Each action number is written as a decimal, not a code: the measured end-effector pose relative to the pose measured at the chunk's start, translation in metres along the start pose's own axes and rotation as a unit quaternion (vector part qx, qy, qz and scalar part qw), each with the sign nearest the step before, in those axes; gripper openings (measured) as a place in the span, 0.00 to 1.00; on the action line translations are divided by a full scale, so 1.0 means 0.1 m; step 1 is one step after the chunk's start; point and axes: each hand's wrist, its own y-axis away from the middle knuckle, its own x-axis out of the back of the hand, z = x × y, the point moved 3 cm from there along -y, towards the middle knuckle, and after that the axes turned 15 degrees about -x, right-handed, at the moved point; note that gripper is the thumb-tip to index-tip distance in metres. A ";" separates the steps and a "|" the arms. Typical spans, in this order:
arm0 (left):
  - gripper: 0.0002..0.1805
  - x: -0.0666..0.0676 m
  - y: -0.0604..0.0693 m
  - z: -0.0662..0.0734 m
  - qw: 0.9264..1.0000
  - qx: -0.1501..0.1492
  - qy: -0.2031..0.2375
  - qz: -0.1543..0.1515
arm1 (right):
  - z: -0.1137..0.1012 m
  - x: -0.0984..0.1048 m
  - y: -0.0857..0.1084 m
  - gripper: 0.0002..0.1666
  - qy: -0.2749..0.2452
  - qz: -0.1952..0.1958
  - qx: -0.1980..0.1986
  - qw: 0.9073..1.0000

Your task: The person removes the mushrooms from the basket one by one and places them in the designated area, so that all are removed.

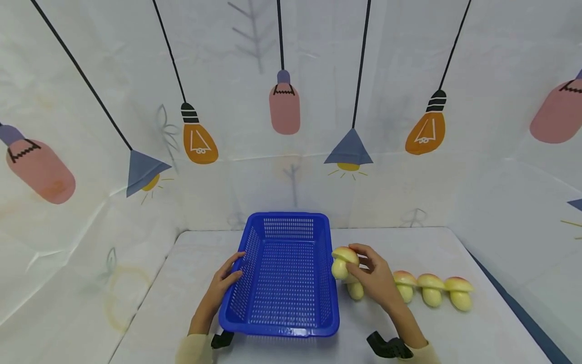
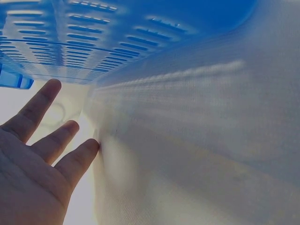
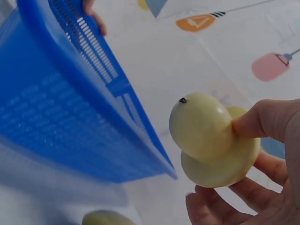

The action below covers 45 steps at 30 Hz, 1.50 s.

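A blue plastic basket (image 1: 279, 331) with slotted walls stands before me, its inside bare. At its left rim, my left hand (image 1: 218, 288) holds on, thumb and a finger over the edge; the left wrist view shows three other fingers (image 2: 77, 159) stretched out below the basket's side. My right hand (image 1: 375, 278) pinches a yellow toy mushroom (image 3: 201, 126) between thumb and fingers, just outside the basket's right rim. A second toy mushroom (image 1: 355, 290) lies under that hand, partly hidden. To the right, three more toy mushrooms (image 1: 431, 290) lie in a row.
The white tabletop (image 1: 477, 333) carries everything. Behind it rises a pale cloth backdrop (image 1: 254, 187) printed with hanging lamps. A black strap (image 1: 388, 348) is around my right wrist, and another black strap (image 1: 222, 339) shows at the left.
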 end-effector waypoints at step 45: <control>0.30 0.01 0.00 0.01 1.000 -0.013 0.008 -0.011 | 0.32 1.37 0.30 0.28 0.097 0.154 -0.016 0.983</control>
